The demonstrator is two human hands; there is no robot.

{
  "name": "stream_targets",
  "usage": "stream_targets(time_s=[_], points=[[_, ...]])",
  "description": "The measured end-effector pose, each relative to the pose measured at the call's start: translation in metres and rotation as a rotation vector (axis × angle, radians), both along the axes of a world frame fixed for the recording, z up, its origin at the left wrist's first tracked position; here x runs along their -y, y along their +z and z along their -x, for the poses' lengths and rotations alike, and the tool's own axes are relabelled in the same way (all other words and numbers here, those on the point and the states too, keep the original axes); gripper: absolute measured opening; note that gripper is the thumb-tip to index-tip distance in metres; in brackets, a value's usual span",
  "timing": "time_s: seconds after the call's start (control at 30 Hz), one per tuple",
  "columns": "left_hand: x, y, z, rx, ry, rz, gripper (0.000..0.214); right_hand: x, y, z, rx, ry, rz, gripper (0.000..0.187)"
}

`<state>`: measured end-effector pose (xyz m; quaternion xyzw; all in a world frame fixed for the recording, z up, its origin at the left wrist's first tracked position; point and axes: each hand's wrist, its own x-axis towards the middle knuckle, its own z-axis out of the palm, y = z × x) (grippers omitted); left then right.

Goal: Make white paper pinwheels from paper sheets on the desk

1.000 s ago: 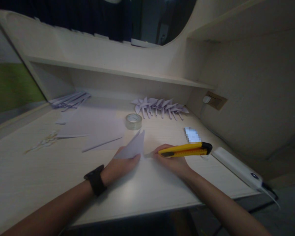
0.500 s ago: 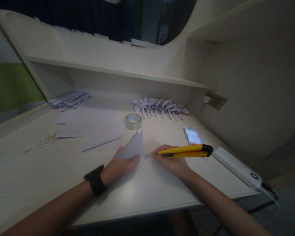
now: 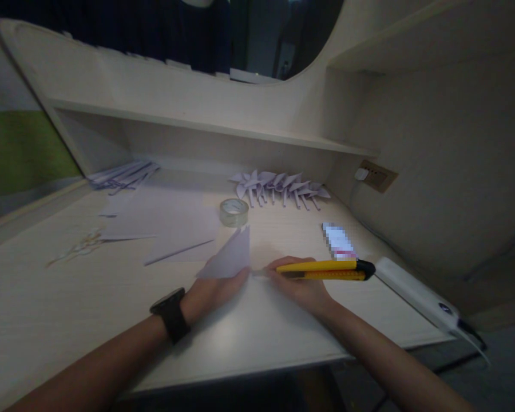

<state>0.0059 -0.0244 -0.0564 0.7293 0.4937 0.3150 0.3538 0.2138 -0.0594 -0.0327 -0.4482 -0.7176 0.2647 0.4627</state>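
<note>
My left hand (image 3: 212, 292), with a black watch on the wrist, holds a folded pale triangle of paper (image 3: 232, 257) upright at the middle of the desk; its fingers are closed on the paper's lower edge. My right hand (image 3: 298, 283) grips a yellow utility knife (image 3: 326, 269) with a black end. The knife lies nearly level, and its blade tip points left at the paper's lower right corner, right by my left fingertips.
A roll of clear tape (image 3: 233, 212) stands behind the paper. Several folded paper pinwheels (image 3: 278, 186) lie in a row at the back. Loose sheets (image 3: 154, 220) and paper strips (image 3: 120, 174) cover the left side. A white power strip (image 3: 416, 292) lies at the right edge.
The knife has tilted flatter and its black end has dropped slightly. The paper and my left hand have shifted a little to the right.
</note>
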Motion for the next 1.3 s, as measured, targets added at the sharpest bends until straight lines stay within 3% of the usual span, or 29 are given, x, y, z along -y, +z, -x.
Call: stream_targets(time_s=[0.13,0.23,0.43,0.63,0.8,1.13,1.3], points=[[-0.004,-0.004,-0.003,-0.018,0.075,-0.053,0.032,0.000,-0.007,0.001,0.026,-0.079,-0.009,0.008],[-0.003,-0.002,-0.002,-0.004,0.051,-0.034,0.032,0.001,-0.009,0.002,0.034,-0.100,-0.026,0.008],[-0.001,0.003,-0.002,0.010,0.068,-0.035,0.027,0.003,-0.009,0.001,0.094,-0.072,-0.133,0.008],[0.001,0.009,-0.002,0.060,0.005,0.012,0.023,0.001,-0.015,-0.001,0.085,-0.061,-0.156,0.007],[0.000,0.004,-0.002,0.130,0.031,-0.020,0.021,-0.001,-0.017,-0.002,0.088,-0.042,-0.240,0.008],[0.002,0.011,0.000,0.078,0.023,-0.018,0.020,0.001,-0.013,-0.001,0.076,-0.021,-0.240,0.008],[-0.001,0.005,0.001,0.067,0.017,-0.061,0.021,0.002,-0.011,-0.002,0.127,-0.020,-0.239,0.009]])
